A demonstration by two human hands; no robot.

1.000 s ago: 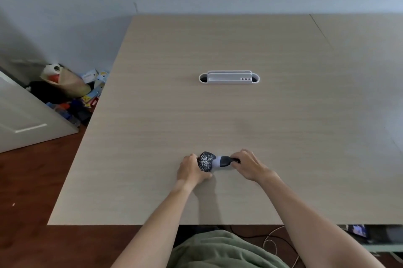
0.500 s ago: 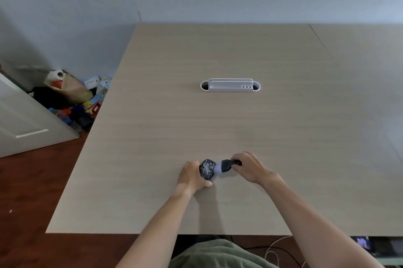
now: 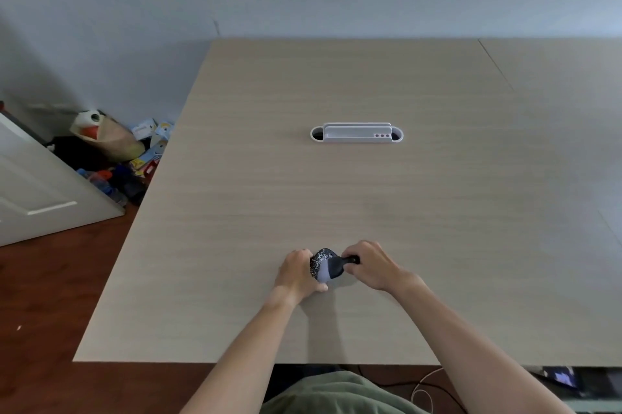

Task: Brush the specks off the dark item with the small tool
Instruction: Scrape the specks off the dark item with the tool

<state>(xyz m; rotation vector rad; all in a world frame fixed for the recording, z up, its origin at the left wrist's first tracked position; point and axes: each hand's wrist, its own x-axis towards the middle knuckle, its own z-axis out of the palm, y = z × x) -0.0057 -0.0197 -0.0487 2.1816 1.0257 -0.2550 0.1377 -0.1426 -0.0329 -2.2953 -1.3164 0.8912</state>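
Note:
A small dark rounded item [image 3: 318,261] covered in pale specks rests on the wooden table [image 3: 353,198] near its front edge. My left hand [image 3: 296,274] grips it from the left side. My right hand [image 3: 373,265] holds a small brush [image 3: 333,269] by its black handle. The brush's pale bristles lie against the right face of the dark item, partly covering it.
A white cable-port insert [image 3: 356,134] is set into the table's middle. To the left stand a white door [image 3: 37,191] and a heap of bags and boxes [image 3: 114,151] on the floor. Cables [image 3: 420,390] hang below the table's front edge.
The brush has moved left, further over the dark item, so its bristles cover more of the speckled face. My left hand keeps its hold. The camera tilted slightly.

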